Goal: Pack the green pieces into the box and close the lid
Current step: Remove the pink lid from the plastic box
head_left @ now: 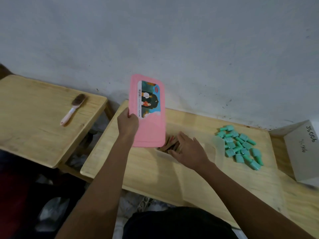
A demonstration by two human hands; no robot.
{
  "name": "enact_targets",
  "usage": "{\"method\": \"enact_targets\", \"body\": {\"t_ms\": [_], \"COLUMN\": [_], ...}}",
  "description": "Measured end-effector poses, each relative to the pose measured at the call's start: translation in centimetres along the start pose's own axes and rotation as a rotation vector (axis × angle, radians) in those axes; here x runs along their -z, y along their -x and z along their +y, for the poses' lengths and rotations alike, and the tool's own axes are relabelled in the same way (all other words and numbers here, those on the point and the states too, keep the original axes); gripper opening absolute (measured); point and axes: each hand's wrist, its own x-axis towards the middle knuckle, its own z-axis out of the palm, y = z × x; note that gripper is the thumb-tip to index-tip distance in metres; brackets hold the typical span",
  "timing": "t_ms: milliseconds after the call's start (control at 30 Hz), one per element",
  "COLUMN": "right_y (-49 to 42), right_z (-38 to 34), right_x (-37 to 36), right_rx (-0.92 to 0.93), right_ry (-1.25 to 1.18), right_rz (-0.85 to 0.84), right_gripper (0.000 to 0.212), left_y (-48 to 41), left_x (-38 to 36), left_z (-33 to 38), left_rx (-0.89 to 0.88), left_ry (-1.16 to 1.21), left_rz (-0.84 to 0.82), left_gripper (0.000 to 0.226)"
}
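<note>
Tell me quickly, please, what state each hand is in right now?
Left hand: grips the pink lid by its edge, held up.
Right hand: open, fingers straight over the clear box, holding nothing.

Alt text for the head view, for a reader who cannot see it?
A person's left hand holds a pink lid up by its edge while the right hand, fingers straight, reaches over an open clear box on a wooden table. Green pieces lie piled on the table beside the box.
</note>
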Motion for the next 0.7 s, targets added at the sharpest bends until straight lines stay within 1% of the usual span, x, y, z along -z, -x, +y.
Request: {"method": "enact_targets", "body": {"t_ms": [67, 133, 233, 267, 400, 533, 633, 700], "right_y": [0.3, 0.7, 0.9, 0.9, 0.3, -0.2, -0.5, -0.7], "right_z": [-0.2, -0.2, -0.2, -0.1, 0.2, 0.9, 1.3, 1.6], "right_x": [-0.3, -0.6, -1.5, -1.7, -2.3, -2.8, -2.8, -2.6], "right_rx": [0.005, -0.002, -0.003, 0.0, 0.057, 0.091, 0.11, 0.115], "right_ry": [0.024, 0.04, 0.074, 0.092, 0.196, 0.212, 0.219, 0.233], "right_rz": [-0.142, -0.242, -0.276, -0.263, -0.216, -0.215, -0.21, -0.207], "right_gripper": [0.07, 0.057, 0.034, 0.031, 0.035, 0.031, 0.03, 0.03], "left_y": [-0.4, -0.5, -0.1, 0.0, 0.1, -0.6, -1.3, -1.6], "left_x": [1.0, 1.7, 2.5, 2.8, 3.6, 3.8, 3.0, 2.5], "left_z": [-1.6, -3.5, -6.3, -7.3, -10.8, -12.9, -13.9, -14.6], "left_rx": [-0.029, -0.022, 0.021, 0.038, 0.124, 0.177, 0.158, 0.084], "left_ry": [-0.107, -0.229, -0.377, -0.406, -0.491, -0.562, -0.577, -0.705], "left_rz": [0.054, 0.127, 0.224, 0.24, 0.269, 0.229, 0.173, 0.159], "left_gripper": [0.04, 0.032, 0.028, 0.029, 0.037, 0.037, 0.038, 0.039]}}
